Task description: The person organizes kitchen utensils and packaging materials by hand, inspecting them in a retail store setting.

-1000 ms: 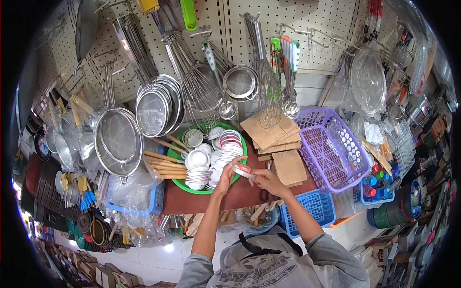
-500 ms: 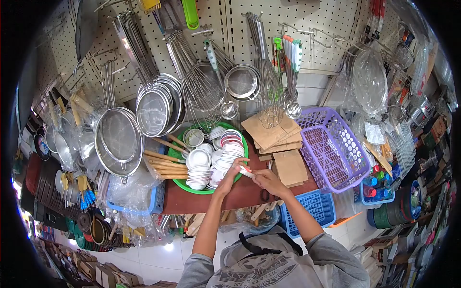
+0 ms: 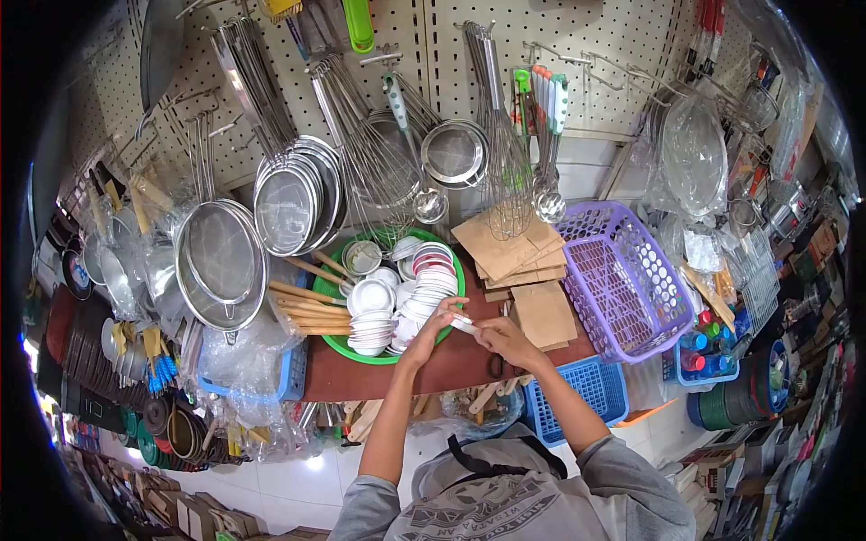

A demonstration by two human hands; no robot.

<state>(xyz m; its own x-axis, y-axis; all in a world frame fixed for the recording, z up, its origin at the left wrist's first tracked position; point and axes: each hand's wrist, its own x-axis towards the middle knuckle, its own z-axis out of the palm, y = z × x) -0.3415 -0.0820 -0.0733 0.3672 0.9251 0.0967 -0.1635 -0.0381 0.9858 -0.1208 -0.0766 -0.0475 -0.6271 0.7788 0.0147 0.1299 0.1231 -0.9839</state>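
Between my two hands is a small white dish [image 3: 465, 325], seen nearly edge-on and partly hidden by fingers. My left hand [image 3: 431, 336] has its fingers closed on the dish's left side, over the right rim of a green basin [image 3: 337, 346]. My right hand [image 3: 505, 341] pinches the dish's right end, above the brown-red tabletop [image 3: 433, 382]. Inside the basin are stacked white dishes [image 3: 435, 281], some with red rims, and small white bowls [image 3: 371, 311]. Wooden handles [image 3: 311, 315] lean across the basin's left edge.
Behind and right of my hands lie brown paper sheets [image 3: 543, 315] in a stack. A purple basket [image 3: 622, 347] stands to the right, with a blue basket [image 3: 577, 401] below it. Strainers [image 3: 223, 261] and whisks [image 3: 510, 194] hang overhead from the pegboard [image 3: 577, 99].
The held dish has turned slightly between my fingers; a red patch seen on it before no longer shows. Both hands stay in nearly the same place.
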